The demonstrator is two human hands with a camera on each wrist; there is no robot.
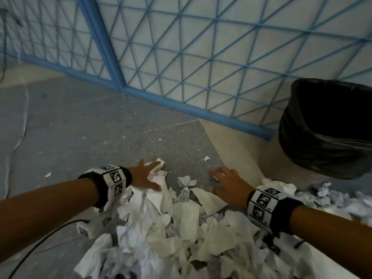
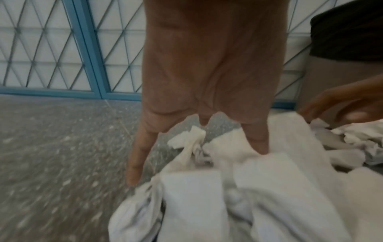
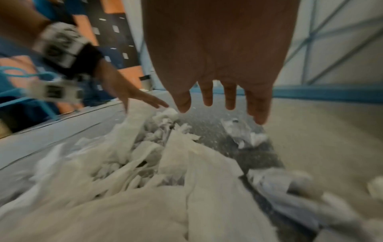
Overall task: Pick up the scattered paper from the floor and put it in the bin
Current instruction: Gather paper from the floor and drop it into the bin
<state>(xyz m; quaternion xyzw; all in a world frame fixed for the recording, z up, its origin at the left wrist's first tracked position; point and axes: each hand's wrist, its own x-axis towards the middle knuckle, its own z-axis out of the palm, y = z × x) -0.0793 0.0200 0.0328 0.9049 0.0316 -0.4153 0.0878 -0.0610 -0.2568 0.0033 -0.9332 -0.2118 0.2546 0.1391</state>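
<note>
A big heap of crumpled and torn white paper (image 1: 181, 224) lies on the grey floor in front of me. My left hand (image 1: 147, 174) lies on the heap's far left edge with its fingers spread, some of them sunk into the sheets (image 2: 238, 180). My right hand (image 1: 225, 182) hovers flat and open over the far right edge of the heap, fingers straight, holding nothing (image 3: 223, 104). The bin (image 1: 326, 127), lined with a black bag, stands at the right against the wall. More crumpled paper (image 1: 322, 196) lies at its foot.
A white wall panel with a blue lattice frame (image 1: 181, 57) runs behind the floor and the bin. Small paper scraps (image 1: 206, 158) dot the speckled grey floor (image 1: 100, 127). A black cable (image 1: 40, 244) trails along the floor under my left arm.
</note>
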